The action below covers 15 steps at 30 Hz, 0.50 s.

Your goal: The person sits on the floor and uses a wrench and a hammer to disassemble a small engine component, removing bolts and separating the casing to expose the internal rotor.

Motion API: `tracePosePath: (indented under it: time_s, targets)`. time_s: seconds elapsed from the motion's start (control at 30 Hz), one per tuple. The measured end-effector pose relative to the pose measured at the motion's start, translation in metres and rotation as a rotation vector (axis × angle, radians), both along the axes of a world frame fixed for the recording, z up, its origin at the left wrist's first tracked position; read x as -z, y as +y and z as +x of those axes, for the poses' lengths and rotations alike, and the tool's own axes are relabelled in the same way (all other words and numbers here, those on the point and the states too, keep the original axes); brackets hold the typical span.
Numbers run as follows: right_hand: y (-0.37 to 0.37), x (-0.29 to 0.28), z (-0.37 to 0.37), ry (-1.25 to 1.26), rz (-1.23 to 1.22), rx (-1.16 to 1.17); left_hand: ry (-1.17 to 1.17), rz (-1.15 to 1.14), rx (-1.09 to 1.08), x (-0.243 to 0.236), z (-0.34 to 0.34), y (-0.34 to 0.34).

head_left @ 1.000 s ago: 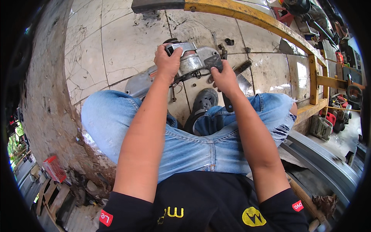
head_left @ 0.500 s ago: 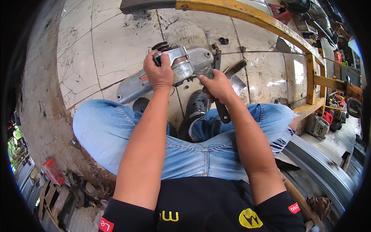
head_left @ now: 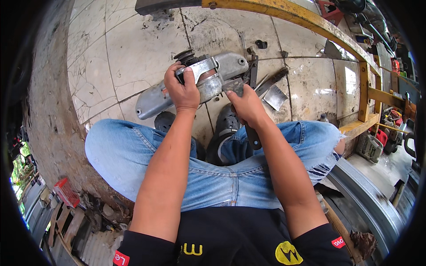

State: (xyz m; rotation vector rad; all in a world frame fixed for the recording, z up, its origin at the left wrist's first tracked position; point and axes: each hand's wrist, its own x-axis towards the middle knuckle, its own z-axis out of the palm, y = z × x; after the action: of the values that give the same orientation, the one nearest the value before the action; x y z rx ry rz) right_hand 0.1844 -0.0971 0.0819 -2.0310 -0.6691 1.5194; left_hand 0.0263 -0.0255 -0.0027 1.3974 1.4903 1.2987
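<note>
My left hand grips a silver metal assembly at its bracket, with the long rounded housing angled across the floor and a black pulley behind. My right hand is closed round a dark scraper-like tool, its wide end touching the housing's near side and its handle pointing down toward my legs. Beside that hand lie a wire brush, a square metal plate and a flat dark bar. My left hand's fingertips are partly hidden.
A yellow steel frame spans the top and right over the tiled floor. A red jerrycan sits at right near a grey metal rail. A wrench lies beyond the housing. A red box is at lower left.
Since a second ago both hands, with the assembly and tool, have shifted left in view, and more of the housing's length shows. My legs appear lower in the picture.
</note>
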Motion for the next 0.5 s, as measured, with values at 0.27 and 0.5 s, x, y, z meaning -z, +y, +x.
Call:
tracePosePath:
  time_s: [0.27,0.5]
  targets:
    - [0.002,0.007,-0.004,0.035,-0.038,0.068,0.003,0.004,0.004,-0.003,0.001,-0.001]
    - [0.008,0.008,-0.005,0.003,-0.012,0.087,0.024,0.03,0.005,-0.002,0.004,0.001]
